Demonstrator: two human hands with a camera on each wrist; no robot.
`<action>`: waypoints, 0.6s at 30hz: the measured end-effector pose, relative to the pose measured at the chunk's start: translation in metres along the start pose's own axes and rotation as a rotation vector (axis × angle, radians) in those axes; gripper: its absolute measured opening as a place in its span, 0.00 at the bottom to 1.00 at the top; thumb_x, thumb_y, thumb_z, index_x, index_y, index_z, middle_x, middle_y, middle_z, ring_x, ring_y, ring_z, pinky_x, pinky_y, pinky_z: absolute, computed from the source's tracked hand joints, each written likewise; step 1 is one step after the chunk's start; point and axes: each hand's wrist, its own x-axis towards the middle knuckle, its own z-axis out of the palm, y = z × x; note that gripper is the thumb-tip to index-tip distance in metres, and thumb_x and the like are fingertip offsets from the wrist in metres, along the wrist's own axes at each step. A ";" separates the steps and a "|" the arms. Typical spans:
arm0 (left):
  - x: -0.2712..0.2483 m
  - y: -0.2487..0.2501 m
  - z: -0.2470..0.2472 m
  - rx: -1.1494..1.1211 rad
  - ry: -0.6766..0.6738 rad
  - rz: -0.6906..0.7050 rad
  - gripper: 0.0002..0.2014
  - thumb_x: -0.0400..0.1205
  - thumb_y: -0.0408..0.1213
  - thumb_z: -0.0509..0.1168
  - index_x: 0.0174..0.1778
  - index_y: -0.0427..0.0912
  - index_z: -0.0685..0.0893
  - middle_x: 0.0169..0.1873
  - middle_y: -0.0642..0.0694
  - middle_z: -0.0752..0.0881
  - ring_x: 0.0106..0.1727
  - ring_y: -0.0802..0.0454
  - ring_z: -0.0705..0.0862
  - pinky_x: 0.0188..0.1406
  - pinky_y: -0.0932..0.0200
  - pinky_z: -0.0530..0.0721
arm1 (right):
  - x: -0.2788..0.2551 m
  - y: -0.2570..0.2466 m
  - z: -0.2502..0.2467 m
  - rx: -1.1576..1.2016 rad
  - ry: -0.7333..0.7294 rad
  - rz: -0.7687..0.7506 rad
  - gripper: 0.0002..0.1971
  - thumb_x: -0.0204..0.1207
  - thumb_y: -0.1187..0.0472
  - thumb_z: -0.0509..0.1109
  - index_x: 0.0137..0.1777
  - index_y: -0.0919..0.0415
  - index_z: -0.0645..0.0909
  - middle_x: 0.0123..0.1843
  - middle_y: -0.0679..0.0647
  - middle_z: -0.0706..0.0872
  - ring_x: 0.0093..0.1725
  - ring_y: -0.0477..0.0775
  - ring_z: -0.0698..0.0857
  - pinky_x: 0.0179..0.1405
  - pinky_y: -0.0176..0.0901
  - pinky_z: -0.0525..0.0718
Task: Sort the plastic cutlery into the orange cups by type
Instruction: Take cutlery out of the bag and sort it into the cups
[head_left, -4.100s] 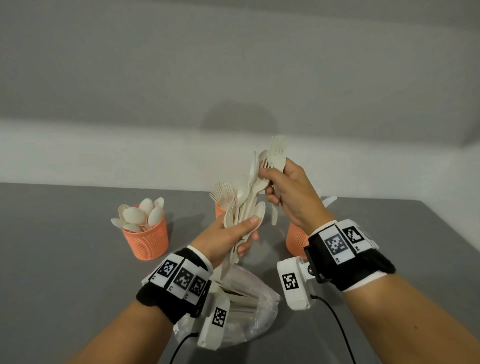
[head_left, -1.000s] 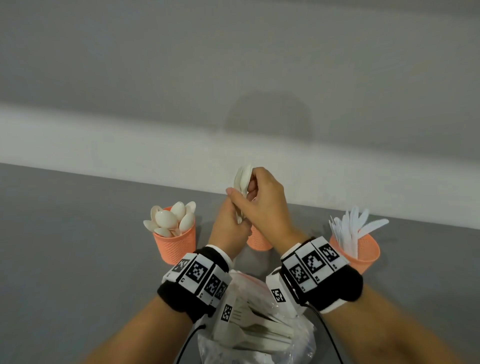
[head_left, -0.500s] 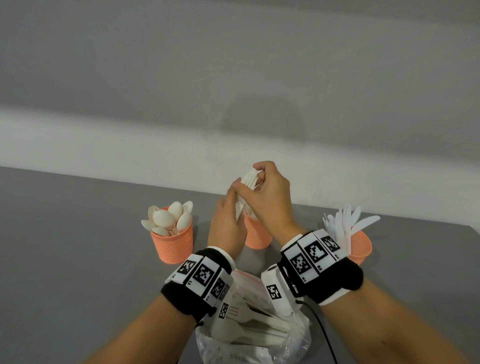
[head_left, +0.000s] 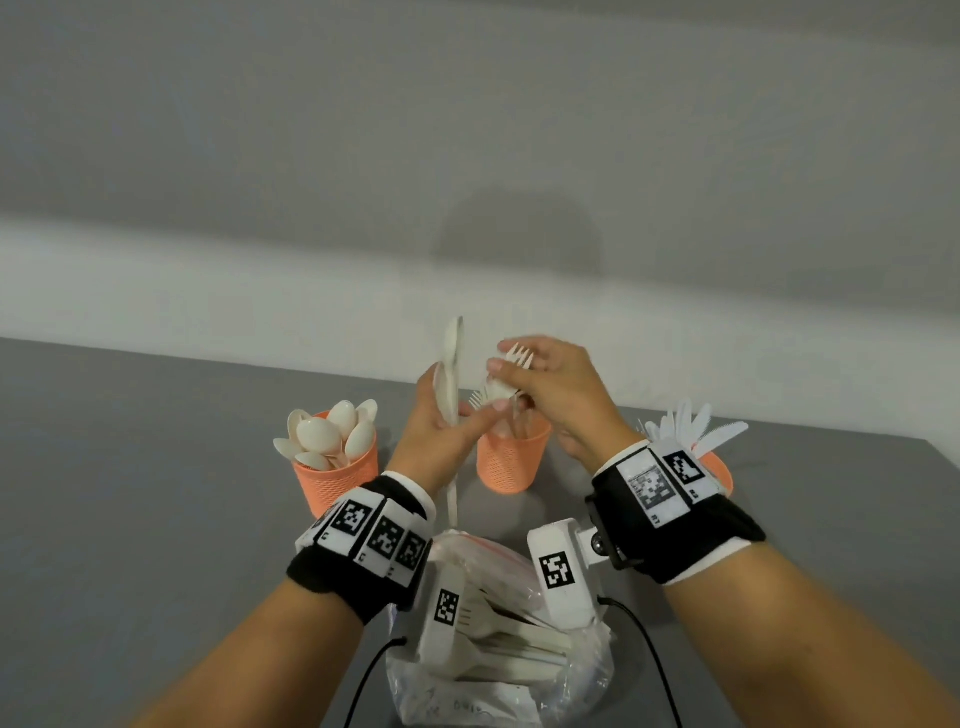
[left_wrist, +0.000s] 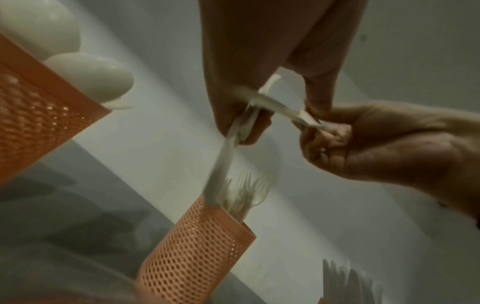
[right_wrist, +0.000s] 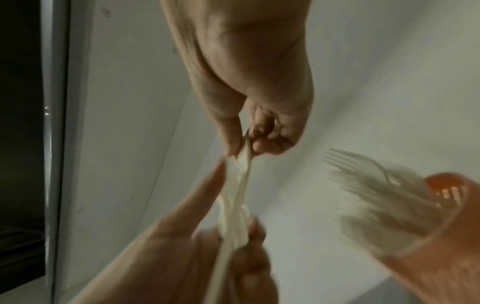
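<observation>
Left hand (head_left: 441, 431): grip clenched round a small bundle of spoons (head_left: 451, 364), held upright above the desk (head_left: 156, 519).
Right hand (head_left: 550, 395): grip pinching a fork (head_left: 511, 364) over the middle cup (head_left: 511, 460), which holds forks.
Other cups: spoon cup (head_left: 337, 478) left, knife cup (head_left: 719, 467) right.
Bag (head_left: 498, 649): cutlery remains inside.
Handling: light, thin, slick plastic; likely flexes. Best pinched mid-handle.
</observation>
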 end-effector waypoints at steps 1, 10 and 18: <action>0.002 0.000 -0.003 -0.023 0.052 -0.029 0.28 0.76 0.51 0.69 0.69 0.46 0.70 0.40 0.40 0.81 0.36 0.51 0.83 0.36 0.57 0.83 | 0.005 -0.002 -0.007 0.015 0.082 -0.058 0.15 0.72 0.69 0.73 0.59 0.65 0.80 0.39 0.56 0.86 0.41 0.55 0.84 0.33 0.40 0.81; 0.012 0.004 -0.041 -0.309 0.217 -0.047 0.08 0.85 0.29 0.53 0.51 0.44 0.75 0.31 0.45 0.79 0.26 0.54 0.72 0.31 0.62 0.72 | 0.031 0.043 -0.038 -0.437 0.311 -0.340 0.13 0.83 0.66 0.59 0.66 0.64 0.72 0.45 0.56 0.85 0.41 0.50 0.81 0.42 0.34 0.77; 0.018 0.029 -0.088 -0.390 0.299 0.013 0.12 0.81 0.22 0.54 0.43 0.44 0.77 0.22 0.50 0.73 0.17 0.60 0.70 0.23 0.65 0.73 | 0.034 0.097 -0.035 -0.674 0.163 -0.129 0.18 0.80 0.62 0.64 0.69 0.64 0.75 0.57 0.64 0.76 0.57 0.65 0.80 0.58 0.49 0.77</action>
